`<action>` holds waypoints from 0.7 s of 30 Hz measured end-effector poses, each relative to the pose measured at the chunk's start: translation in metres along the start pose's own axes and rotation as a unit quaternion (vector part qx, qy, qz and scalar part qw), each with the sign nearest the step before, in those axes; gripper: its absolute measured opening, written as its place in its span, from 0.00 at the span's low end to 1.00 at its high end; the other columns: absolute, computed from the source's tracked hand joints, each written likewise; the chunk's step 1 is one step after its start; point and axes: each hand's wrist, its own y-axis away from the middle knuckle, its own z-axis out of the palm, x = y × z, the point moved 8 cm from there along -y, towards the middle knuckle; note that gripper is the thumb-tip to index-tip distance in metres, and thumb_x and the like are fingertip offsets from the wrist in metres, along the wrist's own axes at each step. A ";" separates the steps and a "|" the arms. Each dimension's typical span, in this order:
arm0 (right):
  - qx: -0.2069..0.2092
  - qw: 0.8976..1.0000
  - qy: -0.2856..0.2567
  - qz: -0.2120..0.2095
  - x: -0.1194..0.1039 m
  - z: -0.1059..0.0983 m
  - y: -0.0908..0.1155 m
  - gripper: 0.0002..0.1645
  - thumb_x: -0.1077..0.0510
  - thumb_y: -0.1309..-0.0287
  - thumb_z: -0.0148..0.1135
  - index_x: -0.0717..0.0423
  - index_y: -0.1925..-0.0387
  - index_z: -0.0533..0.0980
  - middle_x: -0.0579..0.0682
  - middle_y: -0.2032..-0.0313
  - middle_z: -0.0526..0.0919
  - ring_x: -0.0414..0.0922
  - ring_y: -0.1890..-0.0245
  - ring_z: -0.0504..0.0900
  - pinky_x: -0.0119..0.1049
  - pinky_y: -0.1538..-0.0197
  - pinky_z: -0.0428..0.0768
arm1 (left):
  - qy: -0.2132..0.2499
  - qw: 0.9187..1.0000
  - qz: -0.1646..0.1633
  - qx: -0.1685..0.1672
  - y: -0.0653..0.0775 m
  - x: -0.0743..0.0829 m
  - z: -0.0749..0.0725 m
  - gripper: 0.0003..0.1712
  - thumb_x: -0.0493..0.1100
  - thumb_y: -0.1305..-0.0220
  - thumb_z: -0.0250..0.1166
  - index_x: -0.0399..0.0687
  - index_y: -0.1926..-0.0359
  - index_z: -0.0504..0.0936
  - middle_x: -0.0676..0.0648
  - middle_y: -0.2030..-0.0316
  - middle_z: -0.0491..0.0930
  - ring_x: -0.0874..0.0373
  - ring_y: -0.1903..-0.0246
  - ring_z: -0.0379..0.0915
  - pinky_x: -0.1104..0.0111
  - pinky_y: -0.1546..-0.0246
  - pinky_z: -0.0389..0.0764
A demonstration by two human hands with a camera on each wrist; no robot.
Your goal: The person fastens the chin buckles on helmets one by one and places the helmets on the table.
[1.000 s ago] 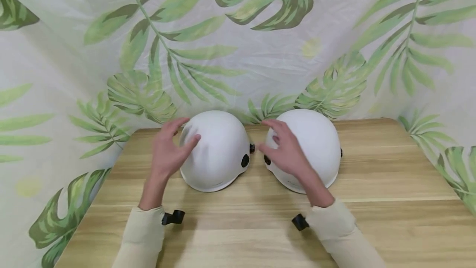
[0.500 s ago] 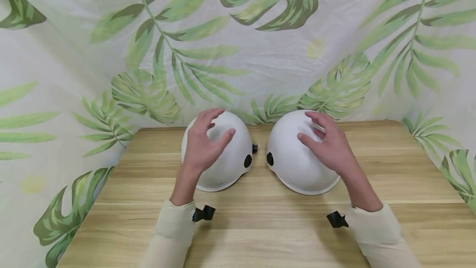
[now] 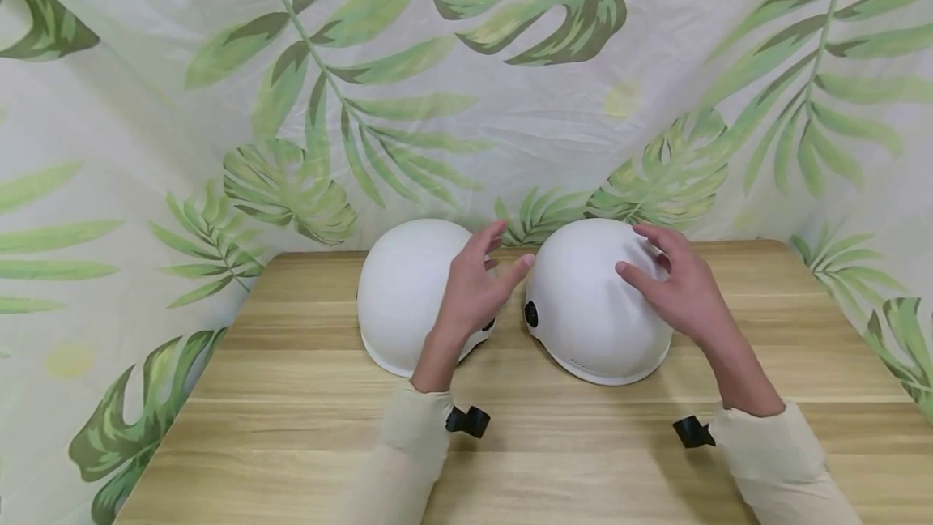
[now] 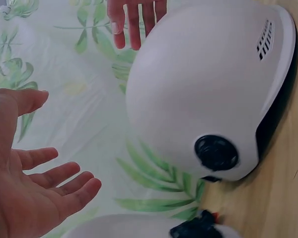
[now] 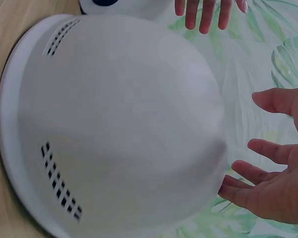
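Note:
Two white helmets stand side by side on the wooden table, domes up: a left helmet (image 3: 404, 290) and a right helmet (image 3: 583, 306). My left hand (image 3: 477, 286) hovers over the left helmet's right side, fingers spread and thumb toward the gap between the two. Over the right side of the right helmet is my right hand (image 3: 681, 290), fingers loosely bent and apart. In the right wrist view that hand's fingertips (image 5: 231, 186) come right at the dome's edge. Neither hand grips anything. The left wrist view shows a round black dial (image 4: 216, 152) on the right helmet's side.
The wooden table (image 3: 291, 444) reaches back to a leaf-patterned cloth (image 3: 539, 120) hanging behind the helmets. Black wrist mounts (image 3: 470, 421) jut from the cream sleeves (image 3: 773, 444). Slotted vents (image 5: 62, 181) run near the right helmet's rim.
Both hands have swept to the right: my left from the left helmet's left side across to its right side, my right from the right helmet's left side to its right. The helmets stay put.

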 end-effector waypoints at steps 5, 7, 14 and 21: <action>-0.014 1.000 0.006 0.011 0.017 -0.004 0.000 0.45 0.48 0.28 0.67 0.61 0.20 0.61 0.67 0.21 0.62 0.68 0.22 0.62 0.70 0.25 0.67 | 0.033 0.998 -0.038 -0.033 -0.002 -0.012 0.024 0.46 0.51 0.28 0.70 0.43 0.18 0.60 0.39 0.22 0.68 0.42 0.24 0.67 0.51 0.28 0.77; -0.025 0.999 0.008 0.022 0.025 -0.004 0.000 0.47 0.46 0.28 0.67 0.61 0.18 0.59 0.69 0.21 0.60 0.69 0.21 0.60 0.72 0.26 0.66 | 0.040 0.997 -0.048 -0.048 -0.002 -0.016 0.031 0.50 0.52 0.28 0.70 0.43 0.16 0.56 0.39 0.20 0.65 0.42 0.22 0.65 0.51 0.27 0.75; -0.054 0.997 0.005 0.058 0.047 0.004 0.000 0.54 0.43 0.29 0.68 0.61 0.16 0.52 0.71 0.19 0.51 0.73 0.21 0.55 0.78 0.29 0.65 | 0.031 0.994 -0.070 -0.084 0.002 -0.027 0.044 0.56 0.55 0.31 0.70 0.46 0.14 0.49 0.37 0.19 0.61 0.42 0.20 0.62 0.48 0.26 0.74; -0.075 0.995 -0.002 0.072 0.054 0.007 -0.001 0.58 0.41 0.27 0.65 0.60 0.15 0.44 0.73 0.18 0.44 0.79 0.23 0.55 0.78 0.37 0.74 | 0.020 0.990 -0.088 -0.105 0.004 -0.038 0.051 0.58 0.55 0.33 0.71 0.46 0.14 0.47 0.35 0.19 0.59 0.35 0.22 0.63 0.43 0.26 0.72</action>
